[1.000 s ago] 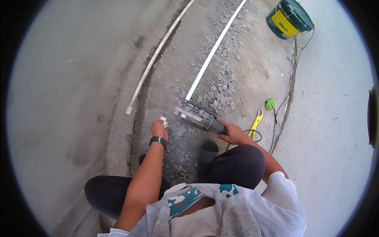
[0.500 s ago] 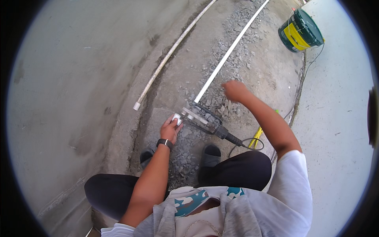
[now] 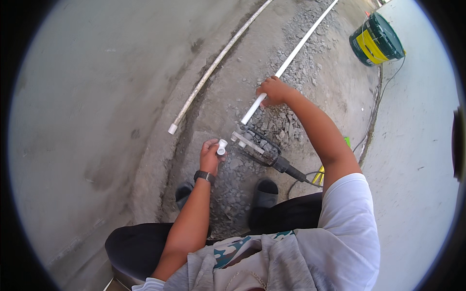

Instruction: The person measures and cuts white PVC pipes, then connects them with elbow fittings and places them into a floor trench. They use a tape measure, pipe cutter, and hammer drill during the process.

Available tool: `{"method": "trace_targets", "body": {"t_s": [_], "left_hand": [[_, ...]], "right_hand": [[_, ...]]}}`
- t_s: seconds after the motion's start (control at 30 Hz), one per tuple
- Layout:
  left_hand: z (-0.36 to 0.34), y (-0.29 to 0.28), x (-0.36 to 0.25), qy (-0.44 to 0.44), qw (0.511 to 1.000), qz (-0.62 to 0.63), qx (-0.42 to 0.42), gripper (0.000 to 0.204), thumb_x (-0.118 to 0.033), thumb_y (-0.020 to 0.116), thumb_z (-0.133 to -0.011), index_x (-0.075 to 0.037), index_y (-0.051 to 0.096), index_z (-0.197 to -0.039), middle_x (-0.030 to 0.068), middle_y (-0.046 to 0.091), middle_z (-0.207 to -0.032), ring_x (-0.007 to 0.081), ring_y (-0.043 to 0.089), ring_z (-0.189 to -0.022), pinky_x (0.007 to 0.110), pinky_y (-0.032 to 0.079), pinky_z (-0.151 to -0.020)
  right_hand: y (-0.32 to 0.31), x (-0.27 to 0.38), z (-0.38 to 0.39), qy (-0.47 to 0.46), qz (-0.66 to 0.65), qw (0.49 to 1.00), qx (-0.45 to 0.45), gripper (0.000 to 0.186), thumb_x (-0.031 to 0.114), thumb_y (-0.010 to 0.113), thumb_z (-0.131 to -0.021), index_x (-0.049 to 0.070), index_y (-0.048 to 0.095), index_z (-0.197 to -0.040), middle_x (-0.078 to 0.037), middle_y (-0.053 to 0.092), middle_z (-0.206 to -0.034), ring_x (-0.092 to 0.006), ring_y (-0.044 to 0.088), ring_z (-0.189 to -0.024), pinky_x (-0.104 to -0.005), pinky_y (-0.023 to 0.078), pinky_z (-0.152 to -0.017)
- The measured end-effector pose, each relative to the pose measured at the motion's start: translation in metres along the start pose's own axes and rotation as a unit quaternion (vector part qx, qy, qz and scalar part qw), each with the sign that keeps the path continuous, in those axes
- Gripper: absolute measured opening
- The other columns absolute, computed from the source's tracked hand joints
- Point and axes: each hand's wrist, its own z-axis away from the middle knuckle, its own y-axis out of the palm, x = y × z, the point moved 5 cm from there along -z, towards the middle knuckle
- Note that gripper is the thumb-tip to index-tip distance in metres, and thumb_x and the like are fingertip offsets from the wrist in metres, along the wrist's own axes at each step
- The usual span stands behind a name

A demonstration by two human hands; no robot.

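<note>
Wrapped round the white pipe [image 3: 301,43] a little way back from its near end, the right hand [image 3: 275,91] has it in a narrow grip, while the left hand [image 3: 211,155] pinches a short white pipe fitting [image 3: 222,147], apparently an elbow, with one round mouth turned up toward the head. The pipe's long axis slants from upper right down to lower left, so its bare end points roughly toward the fitting and stops just short of the socket-fusion heater [image 3: 252,144]. That heater lies on the rubble [image 3: 228,194], its flat plate angled across the pipe's line and its black handle trailing to the lower right. From the pipe end, the fitting sits down and to the left, near the plate's upper left tip but apart from it; the left hand is the closer of the two to that tip. The right arm reaches forward and inward, elbow bent out to the side, with the back of the hand uppermost. The left forearm comes up nearly straight from the lap, a dark wristwatch [image 3: 205,176] on the wrist. Left of both hands, an older, dirty pipe [image 3: 213,70] runs beside the trench
</note>
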Motion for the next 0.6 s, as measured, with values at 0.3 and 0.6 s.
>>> {"method": "trace_targets", "body": {"t_s": [0.3, 0.6], "left_hand": [[0.004, 0.018, -0.002, 0.048, 0.997, 0.049, 0.048, 0.031, -0.006, 0.063, -0.092, -0.003, 0.053, -0.121, 0.0089, 0.064, -0.104, 0.0154, 0.064, -0.084, 0.028, 0.054, -0.068], [0.006, 0.032, 0.016, 0.061, 0.992, -0.099, 0.038, 0.034, -0.013, 0.068, -0.092, 0.003, 0.057, -0.120, 0.0063, 0.065, -0.098, 0.0138, 0.065, -0.084, 0.027, 0.057, -0.072]], "right_hand": [[-0.018, -0.005, 0.016, 0.014, -0.150, 0.987, 0.047, 0.061, 0.070, 0.072, -0.066, 0.013, 0.077, -0.086, -0.009, 0.069, -0.072, -0.0305, 0.066, -0.076, -0.0392, 0.046, -0.083], [-0.015, -0.014, 0.010, -0.023, -0.045, 0.998, 0.026, 0.078, 0.081, 0.062, -0.065, 0.004, 0.066, -0.061, -0.012, 0.061, -0.060, -0.0360, 0.061, -0.069, -0.0430, 0.042, -0.082]]}}
